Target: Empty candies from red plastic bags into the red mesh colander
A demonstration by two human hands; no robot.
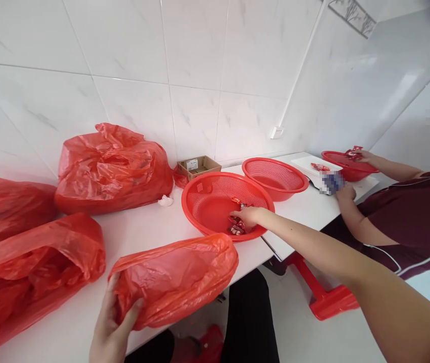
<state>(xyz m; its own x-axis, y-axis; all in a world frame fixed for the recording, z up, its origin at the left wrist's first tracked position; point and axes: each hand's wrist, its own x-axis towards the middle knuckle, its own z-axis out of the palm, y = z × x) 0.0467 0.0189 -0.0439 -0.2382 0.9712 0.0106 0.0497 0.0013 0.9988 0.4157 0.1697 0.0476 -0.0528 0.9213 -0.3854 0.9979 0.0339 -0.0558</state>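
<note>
My left hand (114, 322) grips the near left rim of a red plastic bag (184, 282), thumb inside and fingers outside. The bag's mouth gapes toward me, and no contents show in it. My right hand (249, 217) reaches into a red perforated plastic basket (196, 222), its fingers closed around small red-and-brown wrapped snack packets (236, 229). Several of these packets lie bunched at the basket's right side, partly hidden by the hand. The bag's far right edge meets the front of the basket.
Filled red bags (112, 166) stand along the left, with another opened red bag (29, 272) nearer me. Behind are a shallow cardboard box (199, 165) and a second red basket (275, 189). At right, a co-worker (408, 212) handles packets by a white scale (309, 164) and another basket (351, 174).
</note>
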